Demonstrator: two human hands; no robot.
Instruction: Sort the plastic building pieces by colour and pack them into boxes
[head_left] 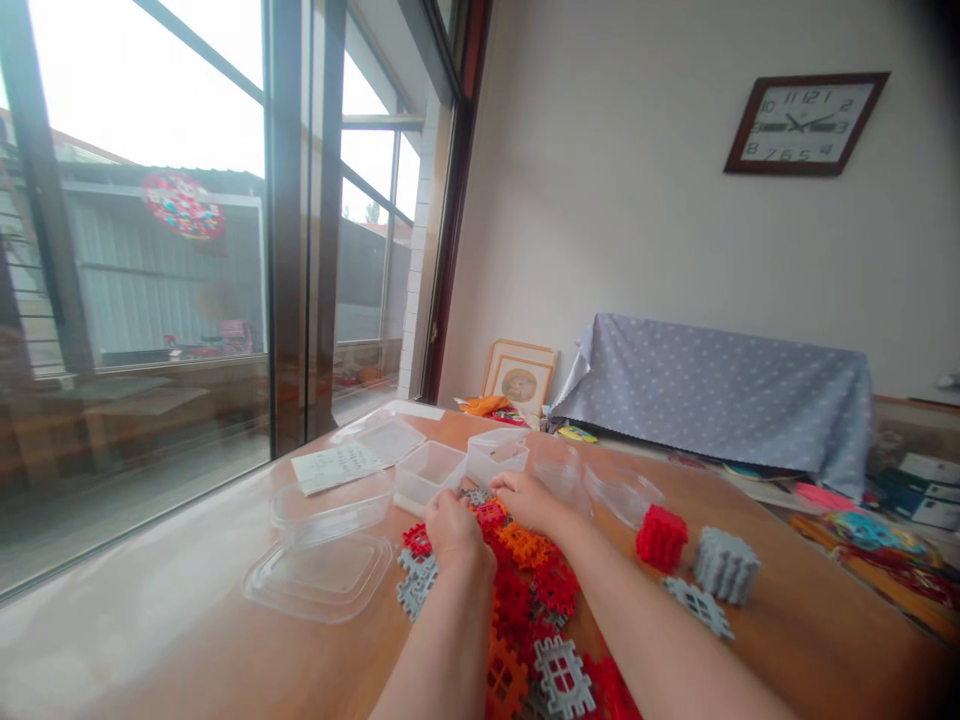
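On my head-camera feed, the pile of notched plastic tiles [514, 597] lay lengthwise from the hands toward the wearer. The left hand [454, 527] and right hand [527, 500] were at its far end, fingers curled; I could not tell whether either gripped anything. A red tile [491, 514] lay between them, with a clear box [414, 478] just beyond the left hand.

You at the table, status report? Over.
Left hand, right hand: at notched pieces, grips unclear. Pieces heaped loosely: red, orange, gray. Clear containers close ahead of both hands.
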